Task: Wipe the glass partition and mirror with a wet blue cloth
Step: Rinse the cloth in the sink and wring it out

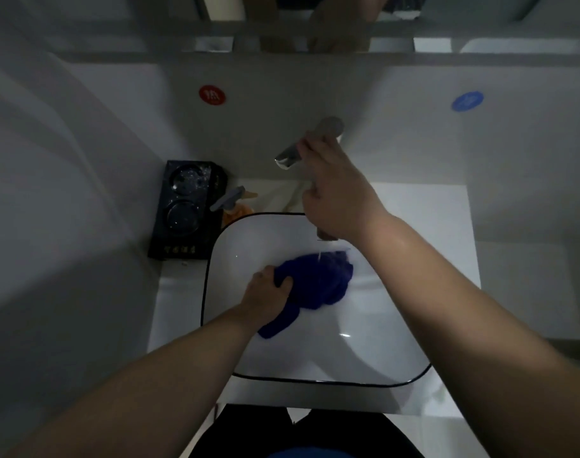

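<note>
A blue cloth [318, 279] lies bunched inside the white basin [315, 355], under a thin stream of water from the tap spout [326, 236]. My left hand [268, 289] grips the cloth's near left end. My right hand [334, 193] reaches over the basin's back rim and rests on the chrome tap handle [290, 155], fingers curled around it. The mirror [315, 18] runs along the top edge of the view and reflects my arms.
A black tray [183, 213] with two clear glasses stands left of the basin against the wall. An orange spray bottle [234, 206] with a grey trigger sits beside it. Red [212, 94] and blue [467, 100] round stickers mark the back wall.
</note>
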The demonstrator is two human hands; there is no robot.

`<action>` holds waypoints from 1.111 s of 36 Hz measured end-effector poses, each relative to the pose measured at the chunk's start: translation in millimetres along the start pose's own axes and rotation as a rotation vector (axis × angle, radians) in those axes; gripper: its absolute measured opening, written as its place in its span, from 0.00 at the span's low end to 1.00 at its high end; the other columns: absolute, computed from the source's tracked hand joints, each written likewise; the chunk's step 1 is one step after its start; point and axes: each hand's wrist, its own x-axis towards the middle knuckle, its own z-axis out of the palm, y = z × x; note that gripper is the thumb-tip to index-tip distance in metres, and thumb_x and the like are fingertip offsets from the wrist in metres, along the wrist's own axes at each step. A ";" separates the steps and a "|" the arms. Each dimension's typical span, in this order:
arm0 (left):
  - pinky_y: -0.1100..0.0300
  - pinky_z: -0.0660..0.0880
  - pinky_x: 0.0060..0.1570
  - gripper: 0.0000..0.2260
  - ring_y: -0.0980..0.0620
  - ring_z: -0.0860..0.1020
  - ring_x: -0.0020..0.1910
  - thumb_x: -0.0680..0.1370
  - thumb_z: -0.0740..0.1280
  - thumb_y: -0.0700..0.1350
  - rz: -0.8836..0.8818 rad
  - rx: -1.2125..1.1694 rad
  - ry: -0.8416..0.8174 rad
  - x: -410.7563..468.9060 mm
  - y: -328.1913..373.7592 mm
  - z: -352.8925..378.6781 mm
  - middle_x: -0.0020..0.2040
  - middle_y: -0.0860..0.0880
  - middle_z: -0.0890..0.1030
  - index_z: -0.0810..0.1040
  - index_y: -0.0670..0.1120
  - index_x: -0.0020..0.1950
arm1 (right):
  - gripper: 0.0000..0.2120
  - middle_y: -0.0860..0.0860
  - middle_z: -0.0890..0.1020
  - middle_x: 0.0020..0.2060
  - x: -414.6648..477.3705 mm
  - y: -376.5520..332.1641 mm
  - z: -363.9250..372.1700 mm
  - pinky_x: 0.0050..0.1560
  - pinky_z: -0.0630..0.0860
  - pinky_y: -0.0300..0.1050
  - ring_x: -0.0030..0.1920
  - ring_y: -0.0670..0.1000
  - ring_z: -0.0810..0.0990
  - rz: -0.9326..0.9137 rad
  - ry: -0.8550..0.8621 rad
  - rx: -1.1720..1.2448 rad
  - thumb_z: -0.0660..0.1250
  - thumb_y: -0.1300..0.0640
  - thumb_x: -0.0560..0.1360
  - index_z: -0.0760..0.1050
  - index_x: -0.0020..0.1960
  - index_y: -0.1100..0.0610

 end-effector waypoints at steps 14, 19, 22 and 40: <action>0.57 0.83 0.44 0.13 0.48 0.85 0.49 0.75 0.69 0.36 -0.170 -0.121 -0.271 -102.0 54.2 -8.9 0.52 0.46 0.86 0.82 0.47 0.57 | 0.44 0.61 0.66 0.80 -173.8 23.1 59.0 0.77 0.69 0.54 0.81 0.61 0.66 0.367 -0.446 0.239 0.71 0.49 0.73 0.59 0.85 0.54; 0.47 0.84 0.53 0.18 0.39 0.87 0.51 0.71 0.68 0.33 -0.076 -0.145 -0.228 -132.8 84.2 -26.1 0.52 0.41 0.88 0.83 0.46 0.58 | 0.51 0.47 0.52 0.86 -189.2 24.7 84.1 0.83 0.60 0.57 0.86 0.52 0.51 0.343 -0.449 0.130 0.69 0.31 0.69 0.49 0.85 0.39; 0.47 0.84 0.54 0.15 0.41 0.87 0.49 0.73 0.70 0.34 0.008 -0.077 -0.227 -150.4 102.0 -41.8 0.51 0.41 0.88 0.83 0.45 0.57 | 0.29 0.45 0.62 0.83 -174.1 18.2 62.0 0.82 0.64 0.56 0.83 0.47 0.58 0.342 -0.457 0.231 0.71 0.47 0.77 0.68 0.76 0.48; 0.67 0.81 0.41 0.37 0.55 0.84 0.54 0.64 0.87 0.53 0.128 -0.277 0.116 -126.2 80.1 7.7 0.58 0.50 0.85 0.76 0.50 0.69 | 0.25 0.59 0.82 0.55 -149.4 -6.3 16.4 0.60 0.83 0.66 0.56 0.61 0.84 0.919 -0.258 1.067 0.66 0.59 0.63 0.73 0.61 0.55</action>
